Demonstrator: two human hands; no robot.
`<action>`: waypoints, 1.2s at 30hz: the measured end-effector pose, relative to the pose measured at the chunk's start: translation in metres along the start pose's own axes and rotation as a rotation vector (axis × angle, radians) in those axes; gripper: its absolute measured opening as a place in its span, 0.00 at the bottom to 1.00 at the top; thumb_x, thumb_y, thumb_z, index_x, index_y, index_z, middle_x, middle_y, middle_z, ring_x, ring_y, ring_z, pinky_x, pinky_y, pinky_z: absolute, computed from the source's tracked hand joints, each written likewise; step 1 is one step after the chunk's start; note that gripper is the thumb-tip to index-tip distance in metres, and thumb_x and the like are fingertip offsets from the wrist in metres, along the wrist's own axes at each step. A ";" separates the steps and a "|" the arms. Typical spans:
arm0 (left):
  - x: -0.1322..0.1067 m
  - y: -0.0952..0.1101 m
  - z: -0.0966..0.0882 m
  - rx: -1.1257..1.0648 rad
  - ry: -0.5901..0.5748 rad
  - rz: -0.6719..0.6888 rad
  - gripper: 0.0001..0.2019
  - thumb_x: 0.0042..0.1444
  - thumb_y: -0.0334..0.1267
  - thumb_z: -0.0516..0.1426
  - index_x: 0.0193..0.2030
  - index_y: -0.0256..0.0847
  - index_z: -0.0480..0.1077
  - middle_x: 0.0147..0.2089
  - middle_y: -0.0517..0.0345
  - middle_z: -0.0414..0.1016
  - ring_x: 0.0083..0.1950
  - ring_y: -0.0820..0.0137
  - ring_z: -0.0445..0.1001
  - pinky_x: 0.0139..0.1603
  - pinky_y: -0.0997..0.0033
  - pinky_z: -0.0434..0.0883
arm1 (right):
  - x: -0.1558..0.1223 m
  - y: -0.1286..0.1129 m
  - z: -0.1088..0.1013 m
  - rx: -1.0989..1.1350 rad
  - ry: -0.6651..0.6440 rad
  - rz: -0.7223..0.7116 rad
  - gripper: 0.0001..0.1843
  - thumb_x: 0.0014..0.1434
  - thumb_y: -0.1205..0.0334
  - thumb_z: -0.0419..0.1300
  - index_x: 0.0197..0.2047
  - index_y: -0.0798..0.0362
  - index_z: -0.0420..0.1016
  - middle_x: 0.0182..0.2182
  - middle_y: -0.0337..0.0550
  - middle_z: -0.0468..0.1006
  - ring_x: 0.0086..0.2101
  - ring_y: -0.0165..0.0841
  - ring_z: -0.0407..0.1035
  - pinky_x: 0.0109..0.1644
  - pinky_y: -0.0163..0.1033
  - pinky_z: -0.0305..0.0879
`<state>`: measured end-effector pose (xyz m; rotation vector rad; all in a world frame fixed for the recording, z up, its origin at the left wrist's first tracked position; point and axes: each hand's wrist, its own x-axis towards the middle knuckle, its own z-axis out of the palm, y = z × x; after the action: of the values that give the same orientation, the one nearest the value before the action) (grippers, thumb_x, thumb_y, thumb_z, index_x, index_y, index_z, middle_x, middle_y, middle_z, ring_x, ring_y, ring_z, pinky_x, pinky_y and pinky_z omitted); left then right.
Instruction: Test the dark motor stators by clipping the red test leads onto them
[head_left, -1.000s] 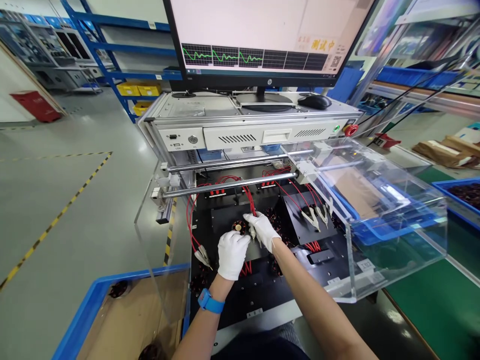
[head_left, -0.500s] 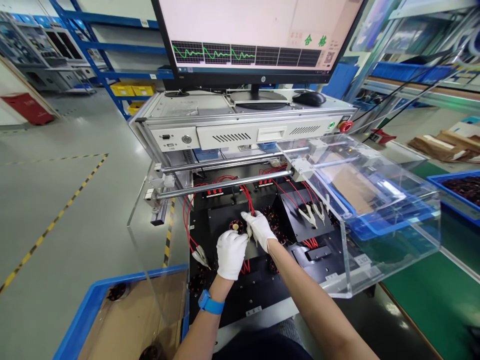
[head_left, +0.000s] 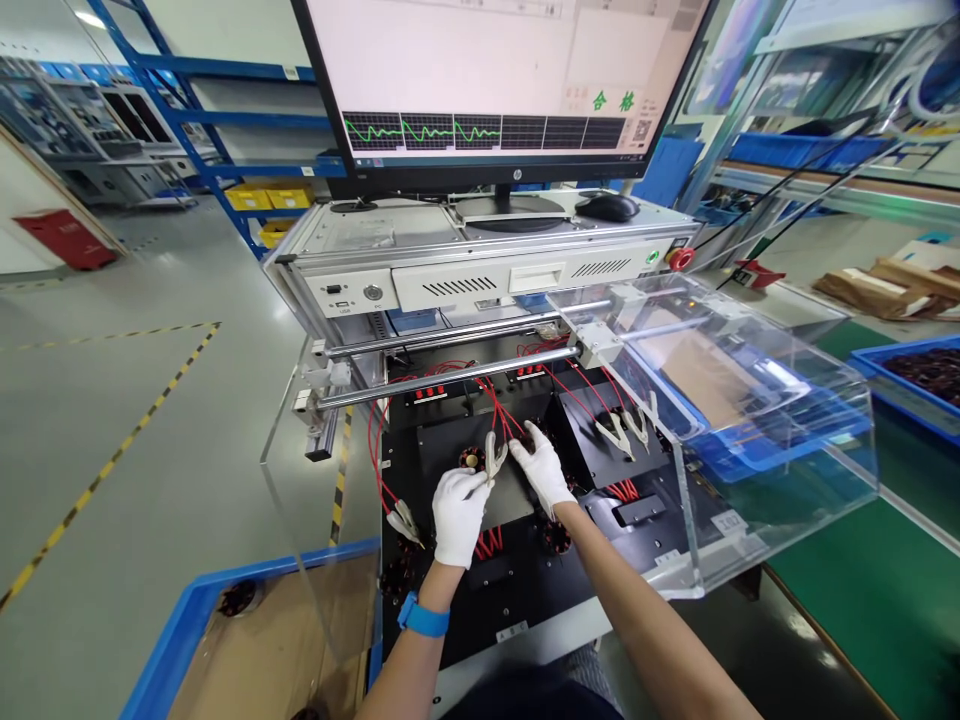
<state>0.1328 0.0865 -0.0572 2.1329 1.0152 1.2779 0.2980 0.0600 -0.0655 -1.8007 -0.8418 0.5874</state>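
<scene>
Both my hands wear white gloves over a black test fixture (head_left: 517, 590). My left hand (head_left: 457, 515) is closed on a metal alligator clip (head_left: 491, 455) with a red lead, held just right of a small copper-wound stator (head_left: 471, 459) seated in the fixture. My right hand (head_left: 546, 468) reaches over another dark stator (head_left: 536, 437) to the right, fingers curled down on it; whether they grip it is hidden. Red wires (head_left: 499, 405) run from the fixture's back to the clips.
More clips (head_left: 626, 430) lie right; another clip pair (head_left: 405, 520) lies left. A clear acrylic cover (head_left: 750, 420) stands slid to the right on steel rails (head_left: 450, 375). A monitor (head_left: 495, 80) shows green waveforms. Blue bins sit at lower left (head_left: 225, 600) and far right (head_left: 907, 375).
The clip has passed from my right hand to my left, which lifts it beside the stator. My right hand moved right onto the neighbouring stator. The monitor's orange label turned green.
</scene>
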 end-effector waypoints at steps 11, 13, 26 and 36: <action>-0.002 -0.003 -0.001 -0.055 0.007 -0.052 0.04 0.50 0.38 0.60 0.31 0.43 0.75 0.32 0.57 0.75 0.38 0.66 0.72 0.42 0.62 0.72 | 0.023 -0.038 0.003 0.549 -0.078 0.348 0.14 0.47 0.52 0.59 0.31 0.53 0.64 0.19 0.33 0.62 0.18 0.24 0.55 0.21 0.31 0.54; -0.002 -0.004 -0.001 -0.054 0.006 -0.059 0.04 0.50 0.38 0.60 0.32 0.43 0.75 0.32 0.57 0.75 0.39 0.66 0.72 0.42 0.62 0.72 | 0.022 -0.043 0.008 0.605 -0.094 0.402 0.16 0.47 0.51 0.60 0.27 0.52 0.59 0.17 0.32 0.59 0.16 0.23 0.52 0.18 0.30 0.50; -0.001 -0.001 -0.002 -0.054 0.021 -0.034 0.03 0.50 0.36 0.60 0.31 0.42 0.75 0.31 0.57 0.75 0.37 0.66 0.72 0.41 0.63 0.72 | 0.000 -0.049 0.032 0.733 0.092 0.428 0.20 0.44 0.49 0.63 0.27 0.51 0.57 0.15 0.28 0.57 0.14 0.21 0.48 0.15 0.29 0.43; -0.022 -0.007 -0.029 0.086 -0.044 0.077 0.07 0.55 0.35 0.55 0.38 0.44 0.74 0.38 0.56 0.76 0.48 0.64 0.70 0.55 0.58 0.65 | 0.004 -0.047 0.021 0.694 0.133 0.369 0.15 0.43 0.56 0.63 0.32 0.53 0.63 0.18 0.29 0.63 0.17 0.23 0.56 0.21 0.29 0.54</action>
<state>0.0980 0.0747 -0.0606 2.2753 0.9950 1.2375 0.2724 0.0866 -0.0295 -1.3259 -0.1613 0.8592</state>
